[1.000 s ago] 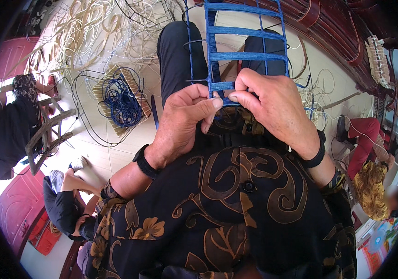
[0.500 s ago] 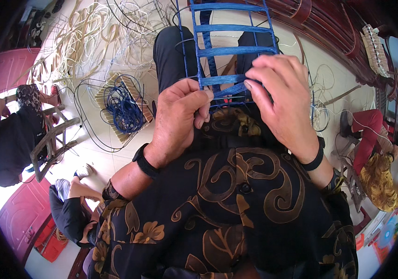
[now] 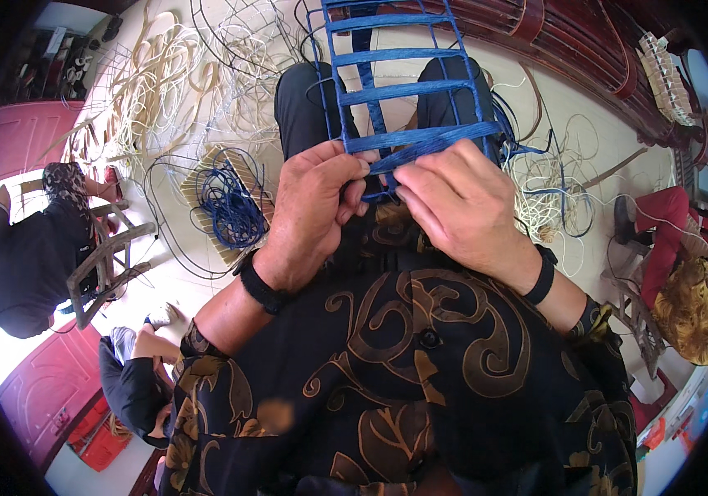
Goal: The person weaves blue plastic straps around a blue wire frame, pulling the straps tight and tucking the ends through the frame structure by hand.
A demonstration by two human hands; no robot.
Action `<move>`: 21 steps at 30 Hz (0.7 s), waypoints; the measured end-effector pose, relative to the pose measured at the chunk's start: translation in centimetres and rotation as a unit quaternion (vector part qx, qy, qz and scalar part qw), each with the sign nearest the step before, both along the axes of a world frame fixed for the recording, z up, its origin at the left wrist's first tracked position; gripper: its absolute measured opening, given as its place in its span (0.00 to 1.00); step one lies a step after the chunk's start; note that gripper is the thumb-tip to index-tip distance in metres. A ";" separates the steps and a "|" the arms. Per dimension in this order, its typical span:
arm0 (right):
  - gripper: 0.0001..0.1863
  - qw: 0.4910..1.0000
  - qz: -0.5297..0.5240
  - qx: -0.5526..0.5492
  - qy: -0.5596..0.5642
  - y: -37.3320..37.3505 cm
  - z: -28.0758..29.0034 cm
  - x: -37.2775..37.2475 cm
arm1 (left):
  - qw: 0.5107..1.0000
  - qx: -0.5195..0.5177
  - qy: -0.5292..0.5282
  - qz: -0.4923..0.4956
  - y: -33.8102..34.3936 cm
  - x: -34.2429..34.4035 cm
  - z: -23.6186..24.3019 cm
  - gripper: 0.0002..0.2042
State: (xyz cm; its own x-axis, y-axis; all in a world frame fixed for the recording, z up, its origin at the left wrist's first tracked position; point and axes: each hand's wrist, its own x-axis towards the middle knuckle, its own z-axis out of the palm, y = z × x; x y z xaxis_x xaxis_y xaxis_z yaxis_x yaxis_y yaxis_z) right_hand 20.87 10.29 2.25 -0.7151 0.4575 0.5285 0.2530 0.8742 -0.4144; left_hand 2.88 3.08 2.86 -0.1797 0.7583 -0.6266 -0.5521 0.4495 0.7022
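Note:
A blue ladder-like frame (image 3: 399,87) wrapped in blue strands rests over my knees, its near end between my hands. My left hand (image 3: 313,198) is closed at that end's left corner, thumb and forefinger pinching the blue band where it meets the upright. My right hand (image 3: 459,207) is closed on a slanting blue strip (image 3: 418,150) just below the nearest rung, with its fingertips curled toward the middle; some of that strip is hidden under the fingers.
Tangled pale strands (image 3: 147,83) lie on the floor ahead-left, near a slatted mat (image 3: 205,240) bearing blue cord (image 3: 230,215). Seated people (image 3: 31,264) (image 3: 135,380) are at left, another (image 3: 684,306) at right. Dark red wooden furniture (image 3: 585,74) runs along the upper right.
The frame has shifted left and slightly down in view. My right hand lifted from the near rung, then came back down, fingers curled on the strip, which now slants out toward the right.

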 end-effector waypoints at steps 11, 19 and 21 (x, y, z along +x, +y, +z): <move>0.09 0.997 -0.032 0.028 -0.063 0.0 -1.1 -2.2 | 0.999 0.024 -0.035 -0.032 -0.1 -0.7 -0.6 0.04; 0.06 0.993 -0.040 -0.075 -0.085 -0.2 -0.1 -2.9 | 0.984 0.063 -0.144 -0.084 -0.8 -2.5 -2.6 0.06; 0.06 0.990 -0.045 -0.105 -0.081 -0.2 0.1 -3.2 | 0.969 0.098 -0.201 -0.103 -0.9 -3.4 -3.4 0.08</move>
State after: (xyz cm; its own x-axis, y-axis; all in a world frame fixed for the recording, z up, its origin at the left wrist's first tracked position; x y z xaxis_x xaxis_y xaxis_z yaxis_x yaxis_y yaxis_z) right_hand 17.68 10.14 2.37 -0.7334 0.6114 0.2972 0.4045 0.7439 -0.5320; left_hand -0.56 2.20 -0.54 0.2174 0.8633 -0.4554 -0.7115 0.4596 0.5316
